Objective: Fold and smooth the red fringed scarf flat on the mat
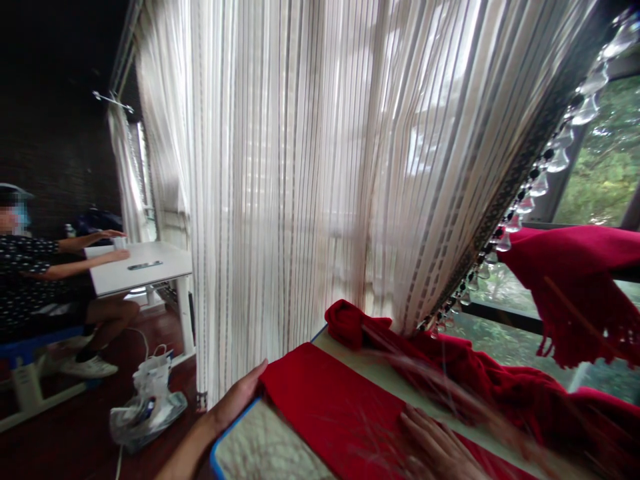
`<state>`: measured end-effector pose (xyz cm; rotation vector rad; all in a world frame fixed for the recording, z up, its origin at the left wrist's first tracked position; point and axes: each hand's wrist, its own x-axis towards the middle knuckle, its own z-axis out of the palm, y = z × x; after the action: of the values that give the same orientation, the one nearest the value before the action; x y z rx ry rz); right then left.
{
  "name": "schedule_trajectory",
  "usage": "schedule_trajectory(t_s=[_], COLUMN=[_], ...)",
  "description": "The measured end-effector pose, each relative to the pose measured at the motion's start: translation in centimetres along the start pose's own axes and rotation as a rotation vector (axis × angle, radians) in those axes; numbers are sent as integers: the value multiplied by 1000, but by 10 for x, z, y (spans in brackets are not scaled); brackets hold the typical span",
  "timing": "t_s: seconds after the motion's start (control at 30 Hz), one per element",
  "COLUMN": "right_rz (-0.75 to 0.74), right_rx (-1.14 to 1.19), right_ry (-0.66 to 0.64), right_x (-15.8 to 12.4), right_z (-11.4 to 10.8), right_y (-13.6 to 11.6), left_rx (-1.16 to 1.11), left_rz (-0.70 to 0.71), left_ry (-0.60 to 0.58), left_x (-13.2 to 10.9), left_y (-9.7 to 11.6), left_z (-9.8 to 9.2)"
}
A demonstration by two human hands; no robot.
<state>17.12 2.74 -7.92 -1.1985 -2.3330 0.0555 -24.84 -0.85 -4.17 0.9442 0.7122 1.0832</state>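
A folded red scarf (327, 397) lies as a long flat strip across a pale table (273, 443) with a blue edge. My left hand (243, 398) is at the scarf's far left corner, its fingers closed at the cloth's edge and partly hidden by it. My right hand (440, 445) rests flat on the scarf nearer to me, fingers stretched out. Beside the strip, a crumpled length of red cloth (465, 363) is heaped along the table's window side. Pale blurred streaks cross the lower right.
Striped sheer curtains (280, 167) with beaded trim hang just behind the table. Another red fringed scarf (575, 280) drapes over a bar by the window. At left, a person (30, 273) sits at a white table (145, 267). Plastic bags (150, 400) lie on the dark floor.
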Motion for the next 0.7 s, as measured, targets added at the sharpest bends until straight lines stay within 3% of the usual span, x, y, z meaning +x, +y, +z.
schedule_trajectory(t_s=[0.07,0.23,0.47,0.63,0.7], right_rz=[-2,22,73,72,60], right_rx=[-15,-9,-22,-49,-43], right_ry=[-91,-155,-160,-86,-55], right_x=[2,-2,-1,-1,-1], right_z=[2,3,-6,-17,-18], right_y=[7,11,-7,-26,-29], left_rx=[-36,-25,21,503,592], left_rz=[-13,-4,-20,-39,-17], left_ry=[-10,17,10,159,208], left_x=[2,6,6,-13,-18], left_y=[1,1,-3,4,8], left_z=[1,-2,-5,-21,-27])
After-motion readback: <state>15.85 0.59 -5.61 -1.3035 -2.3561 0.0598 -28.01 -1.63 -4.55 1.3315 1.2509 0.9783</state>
